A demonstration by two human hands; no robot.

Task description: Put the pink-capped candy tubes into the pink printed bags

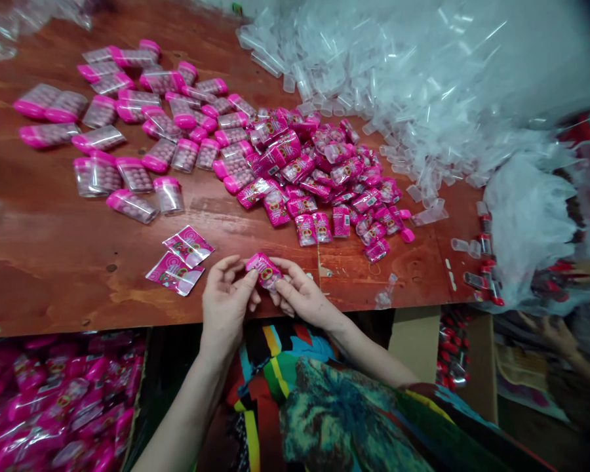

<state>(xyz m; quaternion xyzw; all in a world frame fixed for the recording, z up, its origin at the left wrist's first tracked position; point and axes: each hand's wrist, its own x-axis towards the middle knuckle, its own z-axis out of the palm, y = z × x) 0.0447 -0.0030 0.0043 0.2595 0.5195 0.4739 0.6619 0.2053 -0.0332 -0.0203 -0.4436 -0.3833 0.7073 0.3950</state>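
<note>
Both my hands meet at the near edge of a brown wooden table [49,262]. My left hand [225,303] and my right hand [297,293] pinch a small pink labelled candy container [263,270] between their fingertips. Just left of my hands lie two flat pink label sleeves [181,260]. Farther back sits a heap of pink wrapped containers [324,177], and to its left are several clear containers with pink caps [128,124] spread on the wood.
A big pile of clear plastic tubes [403,85] fills the back right. A box of pink packed items [54,400] stands below the table at the left. Another person's hand [585,270] works at the right edge beside red-capped items [482,275].
</note>
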